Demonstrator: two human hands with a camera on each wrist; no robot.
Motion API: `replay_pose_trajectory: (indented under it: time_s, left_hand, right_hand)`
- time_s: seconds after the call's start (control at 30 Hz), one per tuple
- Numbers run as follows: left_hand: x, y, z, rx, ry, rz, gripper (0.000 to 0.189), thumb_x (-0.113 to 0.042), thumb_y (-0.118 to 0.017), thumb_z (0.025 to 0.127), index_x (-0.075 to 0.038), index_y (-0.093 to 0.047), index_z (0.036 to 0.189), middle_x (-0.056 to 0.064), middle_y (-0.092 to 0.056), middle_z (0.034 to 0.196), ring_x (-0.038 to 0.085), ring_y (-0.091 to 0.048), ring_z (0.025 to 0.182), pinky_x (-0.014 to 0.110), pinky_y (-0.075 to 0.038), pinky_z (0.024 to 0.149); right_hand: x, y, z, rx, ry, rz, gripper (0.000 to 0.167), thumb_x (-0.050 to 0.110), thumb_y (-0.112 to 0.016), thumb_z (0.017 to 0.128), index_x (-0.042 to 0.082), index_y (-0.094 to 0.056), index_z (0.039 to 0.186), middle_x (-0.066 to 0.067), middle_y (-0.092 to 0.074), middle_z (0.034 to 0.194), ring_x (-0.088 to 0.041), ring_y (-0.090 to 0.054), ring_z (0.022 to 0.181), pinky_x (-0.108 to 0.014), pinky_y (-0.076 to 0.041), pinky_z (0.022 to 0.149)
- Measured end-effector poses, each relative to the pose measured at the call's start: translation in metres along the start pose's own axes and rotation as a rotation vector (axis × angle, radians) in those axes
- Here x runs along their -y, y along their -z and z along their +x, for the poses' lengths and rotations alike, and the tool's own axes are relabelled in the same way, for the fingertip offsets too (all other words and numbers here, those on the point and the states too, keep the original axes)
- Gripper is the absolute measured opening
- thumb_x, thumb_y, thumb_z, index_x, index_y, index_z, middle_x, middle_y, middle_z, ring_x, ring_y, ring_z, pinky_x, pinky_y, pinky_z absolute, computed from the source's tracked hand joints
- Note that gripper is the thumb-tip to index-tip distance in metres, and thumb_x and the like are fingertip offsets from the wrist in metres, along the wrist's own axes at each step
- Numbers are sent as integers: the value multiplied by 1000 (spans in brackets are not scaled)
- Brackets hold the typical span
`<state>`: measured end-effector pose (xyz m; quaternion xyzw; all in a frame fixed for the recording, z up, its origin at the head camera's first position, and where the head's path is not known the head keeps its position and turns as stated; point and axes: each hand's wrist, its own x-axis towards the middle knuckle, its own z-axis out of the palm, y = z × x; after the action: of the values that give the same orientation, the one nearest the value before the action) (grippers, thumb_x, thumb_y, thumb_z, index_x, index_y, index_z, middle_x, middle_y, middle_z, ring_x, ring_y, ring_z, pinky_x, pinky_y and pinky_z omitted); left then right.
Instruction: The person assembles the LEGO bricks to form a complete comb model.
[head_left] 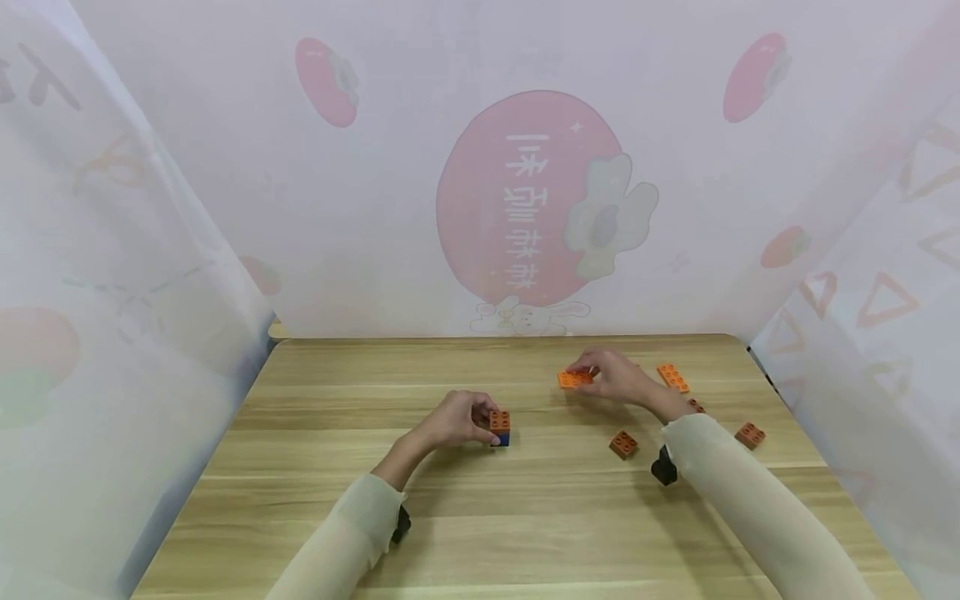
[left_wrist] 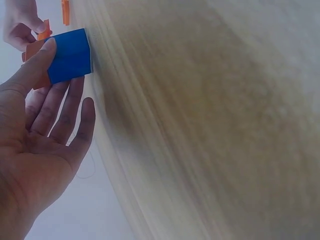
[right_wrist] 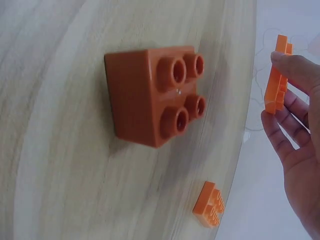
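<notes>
My left hand (head_left: 453,419) grips a small stack of toy building bricks between thumb and fingers, a brown brick (head_left: 499,419) on top of a blue brick (left_wrist: 71,55). The blue underside sits at or very near the tabletop; the left wrist view does not settle which. Farther back and to the right, my right hand (head_left: 618,379) pinches a flat orange brick (right_wrist: 276,80) by its edges, apart from the stack. Below the right wrist a loose brown brick (right_wrist: 132,95) lies studs up on the table.
Another flat orange brick (head_left: 672,377) lies right of the right hand. Two more brown bricks are there, one (head_left: 696,406) partly behind the right wrist and one (head_left: 750,435) near the right edge. White printed curtains (head_left: 360,208) enclose the wooden table (head_left: 525,533) at back and sides.
</notes>
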<state>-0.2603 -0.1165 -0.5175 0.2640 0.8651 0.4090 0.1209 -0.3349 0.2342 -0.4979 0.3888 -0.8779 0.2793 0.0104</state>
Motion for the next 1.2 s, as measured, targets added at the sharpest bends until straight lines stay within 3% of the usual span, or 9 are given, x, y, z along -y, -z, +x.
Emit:
replay_pose_trajectory:
  time_s: [0.4, 0.93, 1.2]
  left_hand:
    - [0, 1, 0, 1, 2, 10, 34, -12, -93, 83, -7, -73, 111, 0, -75, 100, 11, -71, 90, 27, -61, 82]
    - [1, 0, 1, 4, 8, -15, 34, -10, -92, 82, -8, -73, 110, 1, -77, 100, 11, -74, 91, 27, -62, 82]
    - [1, 0, 1, 7, 12, -37, 33, -7, -92, 82, -7, -73, 109, 3, -79, 100, 12, -75, 90, 26, -63, 80]
  right_hand:
    - [23, 0, 2, -29, 45, 29, 32, 6, -88, 87, 3, -79, 118, -6, -75, 105, -18, -68, 89, -52, -62, 80]
    - [49, -11, 4, -63, 179, 47, 32, 9, -88, 88, 5, -79, 119, -5, -74, 106, -15, -68, 89, -45, -62, 75]
    - [60, -21, 7, -60, 207, 62, 32, 11, -88, 88, 5, -80, 118, -5, -75, 108, -14, -69, 92, -37, -63, 78]
